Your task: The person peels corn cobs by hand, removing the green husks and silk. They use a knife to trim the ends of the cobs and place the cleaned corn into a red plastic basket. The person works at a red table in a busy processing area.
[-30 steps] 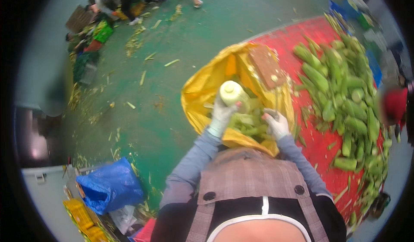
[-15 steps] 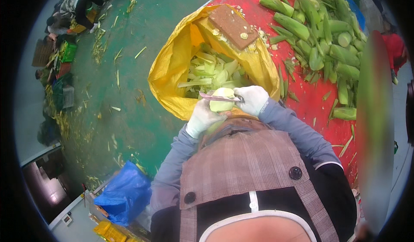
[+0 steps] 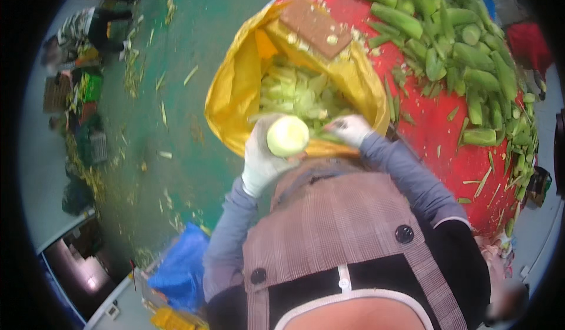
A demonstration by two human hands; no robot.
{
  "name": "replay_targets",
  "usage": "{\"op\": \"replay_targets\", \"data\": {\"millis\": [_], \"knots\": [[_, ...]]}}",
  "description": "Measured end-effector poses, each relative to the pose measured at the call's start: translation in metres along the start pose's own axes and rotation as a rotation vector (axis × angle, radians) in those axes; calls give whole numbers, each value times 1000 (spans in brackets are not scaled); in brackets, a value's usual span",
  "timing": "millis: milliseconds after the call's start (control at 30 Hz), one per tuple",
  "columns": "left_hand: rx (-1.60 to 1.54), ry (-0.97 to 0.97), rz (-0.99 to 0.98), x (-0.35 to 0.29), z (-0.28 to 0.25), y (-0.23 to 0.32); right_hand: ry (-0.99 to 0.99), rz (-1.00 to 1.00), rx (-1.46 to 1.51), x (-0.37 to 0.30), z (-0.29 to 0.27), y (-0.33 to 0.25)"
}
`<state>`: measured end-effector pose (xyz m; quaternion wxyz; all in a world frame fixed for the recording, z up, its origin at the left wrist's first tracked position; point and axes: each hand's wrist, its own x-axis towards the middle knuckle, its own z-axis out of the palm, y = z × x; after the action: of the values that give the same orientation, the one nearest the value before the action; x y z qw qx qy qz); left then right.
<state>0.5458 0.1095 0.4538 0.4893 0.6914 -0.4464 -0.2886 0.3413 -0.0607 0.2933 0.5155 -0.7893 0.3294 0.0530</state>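
A pale, partly husked ear of corn [image 3: 288,136] points its rounded, light end up. My left hand [image 3: 262,162], in a white glove, is closed around it above the near rim of the yellow sack [image 3: 226,103]. To the right, my gloved right hand [image 3: 351,131] is closed over the same rim and smeared by motion. A dark bit of the knife's handle [image 3: 342,125] shows at its fingers; the blade is too blurred to make out. Pale green husks [image 3: 294,92] lie inside the sack. On its far edge rests a brown block [image 3: 316,27] with whitish cut bits.
A large heap of green ears [image 3: 465,53] lies on the red mat [image 3: 424,130] at right. Leaf scraps litter the green floor [image 3: 176,100]. A blue bag [image 3: 185,265] stands at lower left. Another person [image 3: 88,30] bends over crates [image 3: 57,93] at far left.
The knife, earlier laid across the ear, has come away to the right with my right hand. My left hand has turned the ear's end upward and shifted slightly left.
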Motion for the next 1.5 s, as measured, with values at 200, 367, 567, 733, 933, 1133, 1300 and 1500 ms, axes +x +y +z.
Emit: {"op": "replay_targets", "data": {"millis": [200, 367, 567, 733, 933, 1133, 1300, 1500], "knots": [[439, -167, 395, 7, 15, -1, -244, 237, 1583, -5, 4, -99], [-718, -60, -170, 5, 36, -24, -62, -47, 1017, -21, -14, -111], [-538, -121, -263, 15, 27, -13, 184, -337, 446, -41, -18, -111], [-245, -128, -210, 12, 20, -22, 249, -379, 177, -65, -40, -109], [-262, -281, -267, 12, 24, -26, 91, -339, 31, -67, -46, -133], [-98, -340, -250, 18, 36, -25, 258, -423, -104, -66, -43, -113], [-181, -514, -334, 30, 49, -24, 550, 109, -215, -64, -72, -87], [-398, -542, -561, 61, 101, -7, 762, -71, 507, -105, -39, -24]]}}
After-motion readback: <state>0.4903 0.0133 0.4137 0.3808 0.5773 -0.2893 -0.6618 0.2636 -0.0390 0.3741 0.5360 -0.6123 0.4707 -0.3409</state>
